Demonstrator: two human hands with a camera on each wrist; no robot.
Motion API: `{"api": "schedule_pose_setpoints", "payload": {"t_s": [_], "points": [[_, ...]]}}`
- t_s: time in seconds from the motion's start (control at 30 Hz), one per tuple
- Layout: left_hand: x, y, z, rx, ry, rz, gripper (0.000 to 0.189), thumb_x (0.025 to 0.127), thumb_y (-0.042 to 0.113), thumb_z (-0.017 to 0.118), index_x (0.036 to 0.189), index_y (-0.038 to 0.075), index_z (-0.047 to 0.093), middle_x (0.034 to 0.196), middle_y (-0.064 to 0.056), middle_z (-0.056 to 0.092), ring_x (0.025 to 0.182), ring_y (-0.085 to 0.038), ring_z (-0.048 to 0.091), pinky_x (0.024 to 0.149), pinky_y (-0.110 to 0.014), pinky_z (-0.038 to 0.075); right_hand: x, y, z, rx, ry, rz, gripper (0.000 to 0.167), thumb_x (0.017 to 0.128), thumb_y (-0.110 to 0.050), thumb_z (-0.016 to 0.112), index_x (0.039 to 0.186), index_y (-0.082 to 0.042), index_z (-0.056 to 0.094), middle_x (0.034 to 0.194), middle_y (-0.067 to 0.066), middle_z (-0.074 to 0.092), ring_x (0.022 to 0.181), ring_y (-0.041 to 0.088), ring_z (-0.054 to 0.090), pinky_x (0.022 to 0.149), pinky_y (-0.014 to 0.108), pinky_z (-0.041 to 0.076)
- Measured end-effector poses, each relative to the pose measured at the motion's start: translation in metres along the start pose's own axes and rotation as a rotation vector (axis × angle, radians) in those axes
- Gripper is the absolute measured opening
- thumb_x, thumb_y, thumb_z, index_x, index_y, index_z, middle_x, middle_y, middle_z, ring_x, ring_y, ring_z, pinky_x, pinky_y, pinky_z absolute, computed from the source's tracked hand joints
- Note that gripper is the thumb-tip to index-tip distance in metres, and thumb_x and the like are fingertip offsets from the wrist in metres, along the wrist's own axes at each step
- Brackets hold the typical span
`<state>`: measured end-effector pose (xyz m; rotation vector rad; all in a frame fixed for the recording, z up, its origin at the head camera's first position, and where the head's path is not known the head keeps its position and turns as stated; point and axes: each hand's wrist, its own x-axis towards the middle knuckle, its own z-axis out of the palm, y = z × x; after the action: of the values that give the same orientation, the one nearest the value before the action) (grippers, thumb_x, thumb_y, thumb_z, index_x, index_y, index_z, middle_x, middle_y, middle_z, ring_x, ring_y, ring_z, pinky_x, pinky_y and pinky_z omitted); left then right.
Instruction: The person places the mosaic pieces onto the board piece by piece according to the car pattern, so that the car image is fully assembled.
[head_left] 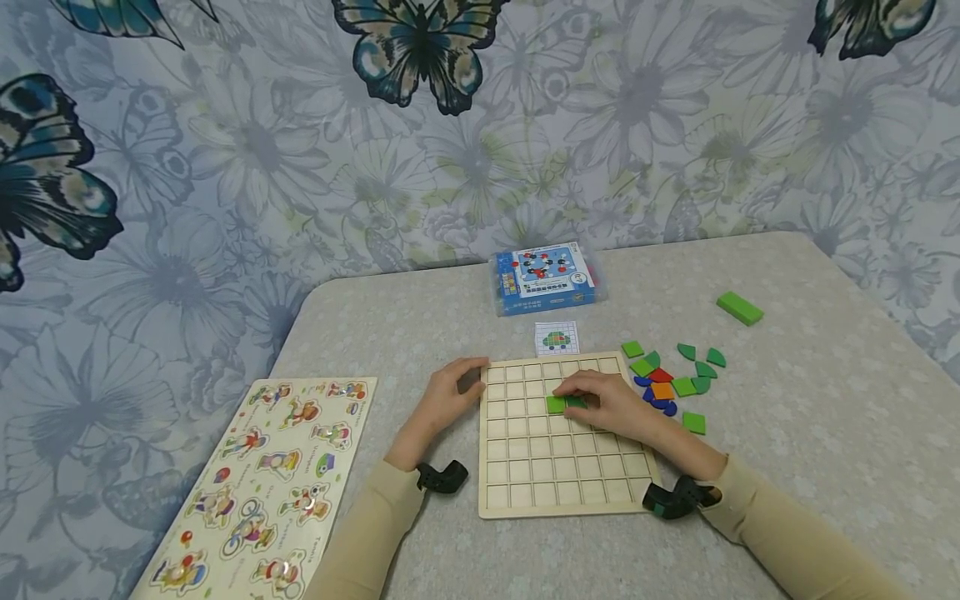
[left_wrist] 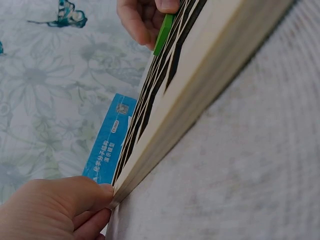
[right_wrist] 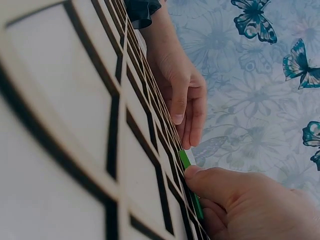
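A wooden board with a grid of square cells (head_left: 517,471) lies flat in front of me. My left hand (head_left: 442,404) holds its far left corner; in the left wrist view the thumb and fingers (left_wrist: 87,192) pinch the edge. Over the upper middle cells, my right hand (head_left: 611,404) pinches a dark green tile (head_left: 574,402), partly hidden by the fingers. A light green square tile (head_left: 555,405) sits on the board just left of it. In the right wrist view, the thumb (right_wrist: 200,177) presses near the green tiles, low against the grid.
Right of the board lie loose tiles: green squares (head_left: 693,423), green quarter rounds (head_left: 716,357), an orange square (head_left: 662,391), a red triangle (head_left: 660,375) and blue pieces. Behind are a pattern card (head_left: 557,338), blue box (head_left: 555,298) and green block (head_left: 739,308). A picture board (head_left: 262,492) lies left.
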<state>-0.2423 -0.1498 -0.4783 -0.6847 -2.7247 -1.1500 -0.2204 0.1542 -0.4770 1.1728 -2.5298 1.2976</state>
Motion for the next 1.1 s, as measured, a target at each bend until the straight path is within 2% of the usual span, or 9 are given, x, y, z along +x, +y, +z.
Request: {"api": "schedule_pose_setpoints", "payload": {"t_s": [0.13, 0.27, 0.5, 0.63, 0.73, 0.9, 1.0, 1.1], "points": [[-0.001, 0.0, 0.0, 0.009, 0.004, 0.008, 0.037, 0.091, 0.012, 0.064, 0.128, 0.007, 0.059, 0.126, -0.01, 0.058, 0.121, -0.026, 0.05, 0.102, -0.039, 0.04, 0.0, -0.001, 0.0, -0.023, 0.013, -0.032, 0.028, 0.083, -0.012, 0.074, 0.11, -0.011, 0.07, 0.107, -0.002, 0.065, 0.087, 0.01, 0.056, 0.063, 0.024, 0.048], [-0.001, 0.0, 0.0, 0.008, 0.0, 0.001, 0.038, 0.091, 0.012, 0.064, 0.128, 0.007, 0.059, 0.127, -0.009, 0.058, 0.121, -0.025, 0.05, 0.102, -0.039, 0.04, -0.001, 0.0, -0.001, -0.046, 0.019, -0.055, 0.028, 0.083, -0.013, 0.074, 0.11, -0.009, 0.07, 0.108, 0.0, 0.065, 0.092, 0.012, 0.058, 0.065, 0.025, 0.049], [-0.001, 0.001, -0.002, 0.004, 0.004, 0.009, 0.038, 0.091, 0.01, 0.064, 0.128, 0.005, 0.059, 0.127, -0.01, 0.058, 0.121, -0.027, 0.05, 0.102, -0.04, 0.041, -0.001, 0.001, -0.002, -0.059, -0.011, -0.039, 0.03, 0.085, -0.021, 0.073, 0.113, -0.012, 0.069, 0.111, -0.002, 0.064, 0.1, 0.013, 0.057, 0.073, 0.028, 0.05], [-0.001, 0.001, -0.002, 0.007, 0.004, 0.006, 0.038, 0.09, 0.01, 0.065, 0.128, 0.006, 0.059, 0.127, -0.01, 0.058, 0.121, -0.026, 0.05, 0.102, -0.04, 0.04, 0.0, 0.0, -0.003, -0.028, -0.006, -0.031, 0.029, 0.085, -0.019, 0.073, 0.112, -0.011, 0.069, 0.11, -0.002, 0.065, 0.1, 0.014, 0.058, 0.076, 0.029, 0.052], [-0.001, 0.001, -0.002, 0.007, 0.004, -0.003, 0.038, 0.091, 0.011, 0.064, 0.128, 0.007, 0.059, 0.127, -0.009, 0.058, 0.122, -0.025, 0.05, 0.103, -0.039, 0.04, 0.001, -0.003, -0.006, 0.063, 0.012, 0.009, 0.025, 0.086, -0.014, 0.071, 0.11, -0.007, 0.069, 0.108, 0.001, 0.066, 0.098, 0.017, 0.061, 0.079, 0.03, 0.054], [-0.001, 0.0, 0.0, 0.006, 0.01, 0.003, 0.038, 0.091, 0.011, 0.065, 0.128, 0.006, 0.059, 0.126, -0.009, 0.058, 0.121, -0.025, 0.05, 0.102, -0.04, 0.04, 0.005, -0.012, -0.021, 0.245, 0.055, 0.161, 0.025, 0.089, -0.009, 0.067, 0.112, -0.001, 0.067, 0.11, 0.008, 0.065, 0.1, 0.026, 0.061, 0.086, 0.037, 0.052], [-0.001, 0.0, 0.0, 0.007, 0.017, 0.015, 0.038, 0.09, 0.01, 0.065, 0.127, 0.006, 0.06, 0.125, -0.01, 0.059, 0.12, -0.026, 0.051, 0.101, -0.04, 0.041, 0.006, -0.015, -0.037, 0.248, 0.086, 0.213, 0.026, 0.09, -0.005, 0.064, 0.115, 0.001, 0.065, 0.113, 0.013, 0.064, 0.102, 0.03, 0.059, 0.089, 0.041, 0.05], [-0.001, -0.001, 0.001, 0.01, 0.018, 0.026, 0.038, 0.09, 0.011, 0.065, 0.127, 0.006, 0.059, 0.126, -0.01, 0.058, 0.12, -0.026, 0.051, 0.101, -0.04, 0.041, 0.003, -0.014, -0.059, 0.185, 0.124, 0.228, 0.026, 0.091, -0.007, 0.063, 0.116, 0.0, 0.065, 0.113, 0.013, 0.064, 0.101, 0.023, 0.06, 0.086, 0.035, 0.051]]}}
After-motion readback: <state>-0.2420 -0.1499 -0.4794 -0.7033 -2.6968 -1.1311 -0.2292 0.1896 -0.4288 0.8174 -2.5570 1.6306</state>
